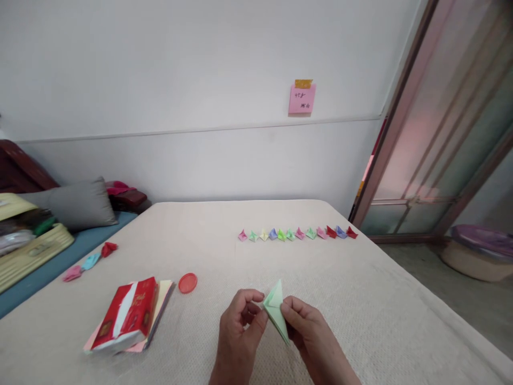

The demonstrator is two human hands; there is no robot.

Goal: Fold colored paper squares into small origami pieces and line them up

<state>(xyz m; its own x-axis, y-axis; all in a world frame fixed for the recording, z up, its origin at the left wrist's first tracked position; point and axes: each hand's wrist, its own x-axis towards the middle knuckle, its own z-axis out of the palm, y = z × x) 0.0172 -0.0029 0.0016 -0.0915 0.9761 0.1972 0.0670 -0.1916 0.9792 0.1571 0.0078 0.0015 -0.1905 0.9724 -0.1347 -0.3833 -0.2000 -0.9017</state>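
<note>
A pale green piece of folded paper (276,305) is held up between my hands, above the near part of the table. My right hand (306,329) pinches its right edge between thumb and fingers. At its left corner, the thumb and index fingertip of my left hand (242,329) close on the paper. The paper has a pointed top and a narrow layered lower end that slants down to the right. Part of its lower edge is hidden behind my right fingers.
Several small folded paper pieces (281,235) stand in a row towards the far edge of the cloth-covered table (192,230). A red tissue pack (130,310) lies on coloured paper sheets at left, near a red round lid (187,283). Three crumpled coloured pieces (91,261) lie along the left edge.
</note>
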